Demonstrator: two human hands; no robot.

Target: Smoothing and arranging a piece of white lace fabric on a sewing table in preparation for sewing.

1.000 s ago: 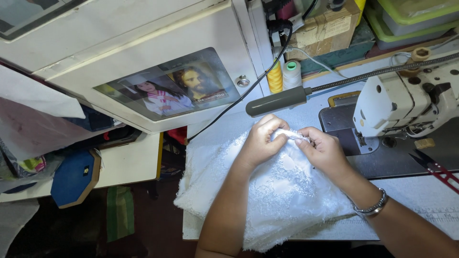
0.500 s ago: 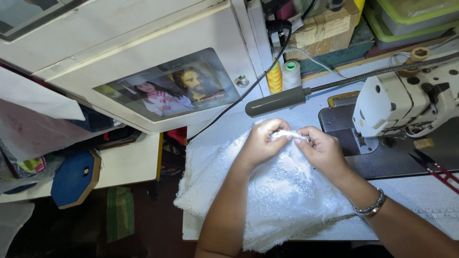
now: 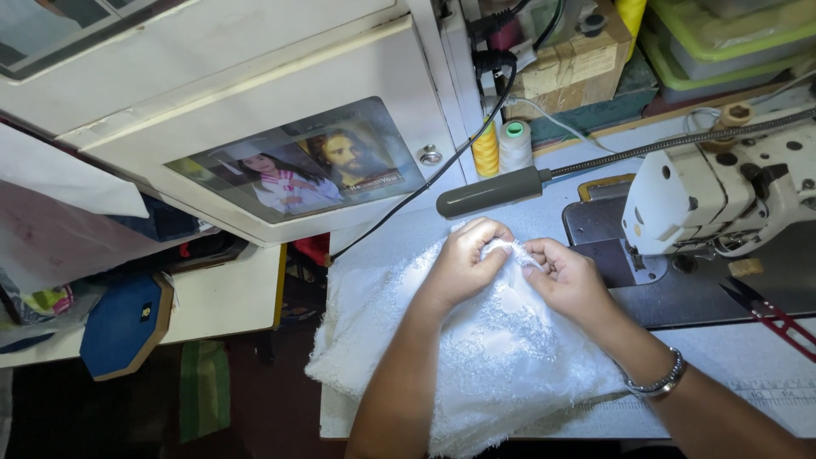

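Left hand [image 3: 463,263]: grip pinched on a bunched fold of white lace fabric [image 3: 476,357].
Right hand [image 3: 568,280]: grip closed on the same fold, seemingly fingertip to fingertip.
Fabric: spread on the desk [image 3: 748,357], just beside the sewing machine [image 3: 722,195].

This is a small, crowded sewing workshop, most likely set up in a home. At the right of the frame a white industrial sewing machine [image 3: 722,200] stands on the counter [image 3: 765,361], with a gooseneck work lamp [image 3: 493,192] and yellow and white thread cones [image 3: 486,150] in the upper middle, and white lace fabric [image 3: 476,357] spread at lower centre. A white cabinet [image 3: 255,93] with framed pictures behind its glass fills the upper left, and stacked plastic storage boxes [image 3: 722,42] sit at the upper right.
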